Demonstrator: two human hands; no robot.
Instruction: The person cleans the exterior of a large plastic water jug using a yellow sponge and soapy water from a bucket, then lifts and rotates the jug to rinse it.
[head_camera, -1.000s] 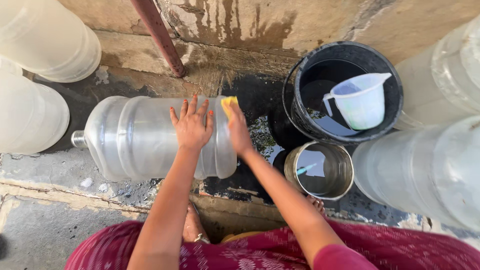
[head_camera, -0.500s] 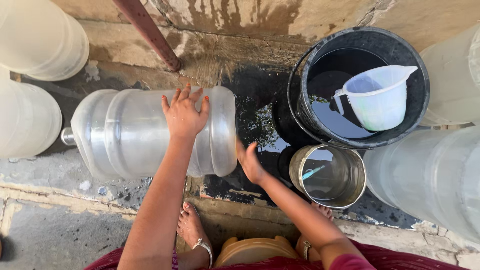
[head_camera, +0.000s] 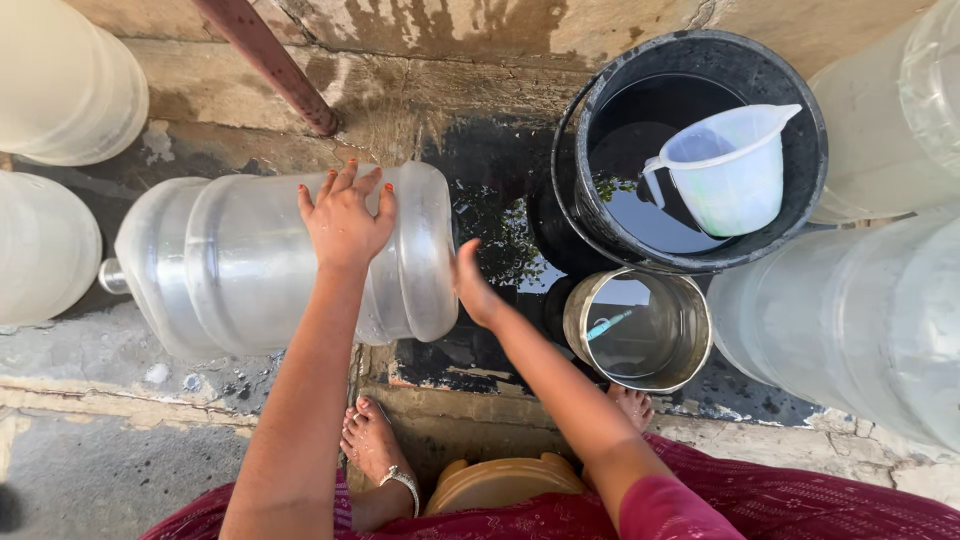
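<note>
On the wet ground by the wall, the big clear jug (head_camera: 250, 265) lies sideways, left hand (head_camera: 345, 218) flat on top steadying it, right hand (head_camera: 470, 285) open against its bottom end, gripping nothing.

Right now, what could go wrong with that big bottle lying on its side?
The big bottle is round and lies on wet ground, steadied by the left hand on top and the right hand at its base, so it might roll. The bare foot just below could get bumped, or slip.
</note>
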